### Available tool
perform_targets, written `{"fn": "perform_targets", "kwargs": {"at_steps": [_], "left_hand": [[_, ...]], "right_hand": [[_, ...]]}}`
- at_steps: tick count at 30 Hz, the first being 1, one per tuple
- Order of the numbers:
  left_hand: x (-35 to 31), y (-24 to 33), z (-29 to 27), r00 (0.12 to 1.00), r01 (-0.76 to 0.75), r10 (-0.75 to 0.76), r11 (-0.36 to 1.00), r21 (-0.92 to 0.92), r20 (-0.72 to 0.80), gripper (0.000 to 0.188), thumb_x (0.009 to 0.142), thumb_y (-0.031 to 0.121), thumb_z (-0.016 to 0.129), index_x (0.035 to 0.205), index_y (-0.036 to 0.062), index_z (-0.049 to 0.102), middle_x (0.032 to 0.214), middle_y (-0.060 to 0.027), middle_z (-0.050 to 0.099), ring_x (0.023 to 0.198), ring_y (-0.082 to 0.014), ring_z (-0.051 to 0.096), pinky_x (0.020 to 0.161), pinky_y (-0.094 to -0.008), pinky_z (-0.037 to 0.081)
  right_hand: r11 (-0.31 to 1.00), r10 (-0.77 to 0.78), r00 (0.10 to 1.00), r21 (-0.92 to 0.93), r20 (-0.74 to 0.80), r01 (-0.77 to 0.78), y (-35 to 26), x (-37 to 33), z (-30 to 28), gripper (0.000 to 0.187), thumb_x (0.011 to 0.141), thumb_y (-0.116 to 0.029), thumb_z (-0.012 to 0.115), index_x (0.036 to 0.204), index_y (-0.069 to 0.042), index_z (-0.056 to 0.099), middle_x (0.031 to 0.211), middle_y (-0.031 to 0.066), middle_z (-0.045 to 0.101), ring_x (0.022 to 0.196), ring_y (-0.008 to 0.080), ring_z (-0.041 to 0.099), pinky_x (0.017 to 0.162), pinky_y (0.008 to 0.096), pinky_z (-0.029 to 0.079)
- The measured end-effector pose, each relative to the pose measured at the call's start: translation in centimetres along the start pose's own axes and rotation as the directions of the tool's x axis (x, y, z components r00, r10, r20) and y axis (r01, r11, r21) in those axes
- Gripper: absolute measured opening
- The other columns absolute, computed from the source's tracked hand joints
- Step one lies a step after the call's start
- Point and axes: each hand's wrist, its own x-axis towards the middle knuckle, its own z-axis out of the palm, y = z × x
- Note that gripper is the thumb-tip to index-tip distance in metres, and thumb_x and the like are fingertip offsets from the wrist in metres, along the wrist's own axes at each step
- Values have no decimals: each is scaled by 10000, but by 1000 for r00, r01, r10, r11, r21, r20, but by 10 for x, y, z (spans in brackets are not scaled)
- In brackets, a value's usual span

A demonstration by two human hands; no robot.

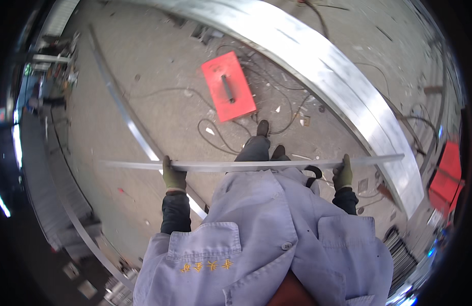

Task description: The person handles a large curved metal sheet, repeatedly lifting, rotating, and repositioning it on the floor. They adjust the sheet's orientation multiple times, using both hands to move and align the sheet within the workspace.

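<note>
Across the front of my body I carry a long, thin metal bar [256,166], held level from side to side. My left hand [174,176], in a greenish work glove, is closed round it left of my waist. On the other side my right hand [342,174], gloved alike, grips the same bar. The bar's left end reaches out past my left hand over the floor. Its right end lies in front of the near part of a wide silvery metal panel [343,71]; whether they touch I cannot tell.
A red box with a black handle [228,86] stands on the concrete floor ahead, with loose cables [210,130] about it. Another long metal strip [126,115] runs along my left. Further right is a second red case [446,176]. Grey sheets [42,168] lie far left; scraps litter the floor.
</note>
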Motion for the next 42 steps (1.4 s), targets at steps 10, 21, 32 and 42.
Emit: {"fn": "perform_targets", "kwargs": {"at_steps": [10, 21, 32, 42], "left_hand": [[-46, 35, -132, 993, -71, 52, 980, -185, -106, 328, 1065, 311, 683, 1286, 77, 618, 1100, -29, 613, 1024, -187, 625, 888, -405, 588], [51, 85, -285, 998, -41, 31, 967, -252, -46, 350, 1011, 474, 718, 916, 165, 583, 928, -4, 582, 923, -193, 584, 904, -455, 532], [176, 297, -351, 987, -150, 130, 955, -257, -93, 411, 965, 509, 777, 858, 171, 568, 882, 12, 544, 895, -172, 576, 890, -430, 529], [264, 341, -275, 980, -163, 130, 957, -240, -149, 414, 939, 513, 808, 896, 148, 617, 881, -2, 604, 865, -180, 623, 820, -414, 551]], "right_hand": [[983, 36, 998, -182, 51, -26, 25, -31, 68, 438, 922, -591, 790, 840, -224, 566, 637, -65, 435, 469, 92, 432, 392, 268, 252], [903, -38, 993, -421, 110, 81, 103, -84, 223, 473, 933, -645, 745, 835, -211, 582, 668, -43, 470, 476, 114, 454, 401, 302, 271], [895, 39, 979, -442, 202, 55, 182, -217, 437, 575, 941, -677, 706, 975, -104, 663, 802, 46, 592, 585, 169, 551, 446, 325, 339], [883, -14, 989, -463, 146, 80, 167, -188, 528, 533, 939, -689, 683, 889, -161, 628, 710, 11, 574, 495, 151, 535, 402, 325, 302]]}}
